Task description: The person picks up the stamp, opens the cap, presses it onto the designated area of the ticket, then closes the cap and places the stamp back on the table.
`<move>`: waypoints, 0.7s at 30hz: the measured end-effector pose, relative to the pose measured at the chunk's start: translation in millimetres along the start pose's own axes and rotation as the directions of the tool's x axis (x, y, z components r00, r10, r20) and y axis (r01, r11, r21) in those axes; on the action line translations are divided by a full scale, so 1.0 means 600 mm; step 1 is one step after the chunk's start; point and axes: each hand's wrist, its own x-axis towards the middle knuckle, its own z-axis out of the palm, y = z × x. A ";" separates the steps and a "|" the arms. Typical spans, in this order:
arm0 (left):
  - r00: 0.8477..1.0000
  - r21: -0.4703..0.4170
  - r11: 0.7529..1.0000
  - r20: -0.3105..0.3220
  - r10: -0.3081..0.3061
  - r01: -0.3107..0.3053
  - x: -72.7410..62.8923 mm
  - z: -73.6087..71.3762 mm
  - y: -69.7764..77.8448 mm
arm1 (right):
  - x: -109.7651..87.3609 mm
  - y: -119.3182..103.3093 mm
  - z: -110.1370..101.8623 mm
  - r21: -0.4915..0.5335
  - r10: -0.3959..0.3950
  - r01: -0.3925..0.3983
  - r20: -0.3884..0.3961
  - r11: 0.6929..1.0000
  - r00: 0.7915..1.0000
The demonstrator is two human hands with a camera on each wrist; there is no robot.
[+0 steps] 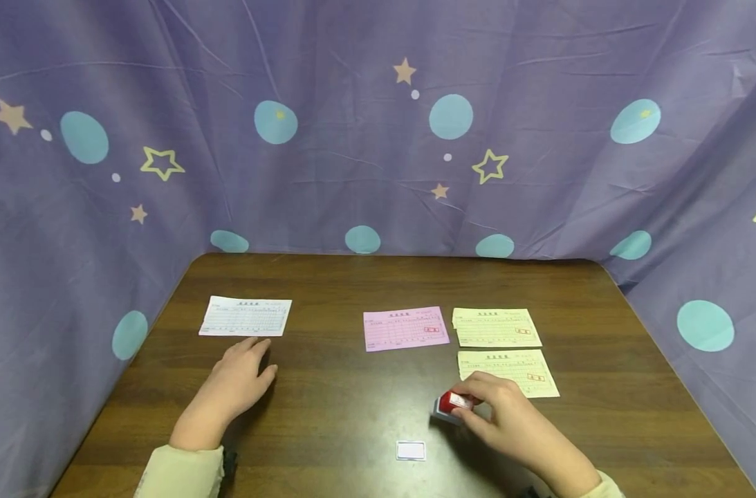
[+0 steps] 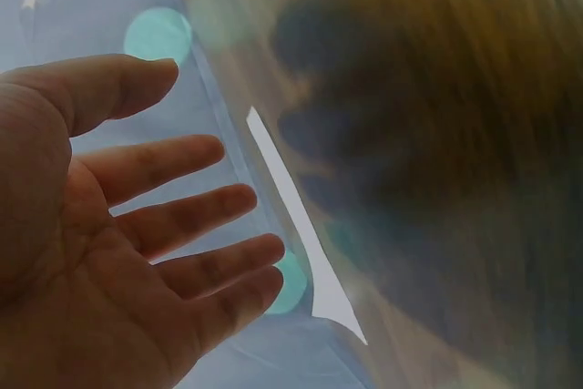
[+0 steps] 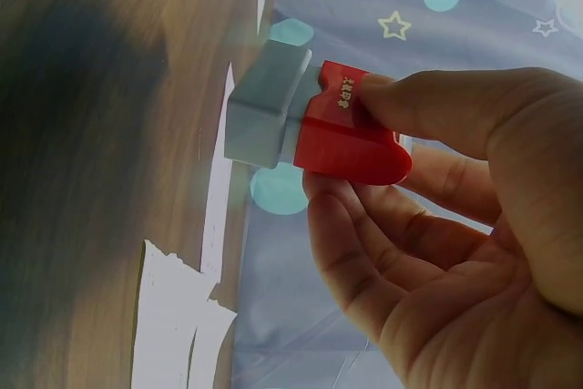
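My right hand (image 1: 508,415) grips a red self-inking stamp (image 3: 351,129) between thumb and fingers, its grey base angled down toward the table in the head view. Two stacks of pale yellow forms lie beside it, the nearer stack (image 1: 542,380) partly behind the hand and the farther stack (image 1: 496,327) beyond; both bear a red stamp mark. At the left, my left hand (image 1: 237,380) is held just in front of a stack of white forms (image 1: 247,317), its fingers spread and relaxed with nothing in them. The left wrist view shows the bare palm (image 2: 109,252).
A pink form (image 1: 405,328) with a red mark lies at mid-table, left of the yellow ones. Near the front sits a small rectangular piece (image 1: 411,451) with a white face and blue-grey rim. Purple patterned curtains (image 1: 353,173) surround the brown wooden table (image 1: 328,415).
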 end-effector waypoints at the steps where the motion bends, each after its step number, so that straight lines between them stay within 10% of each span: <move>1: 1.000 0.002 1.000 -0.003 -0.003 0.003 0.001 0.000 -0.004 | 0.000 0.000 0.000 0.003 -0.001 0.001 -0.001 1.000 1.000; 21: 0.998 0.071 0.996 -0.007 -0.057 0.057 0.037 -0.017 -0.088 | 0.000 0.003 0.000 0.006 0.008 -0.008 0.009 1.000 1.000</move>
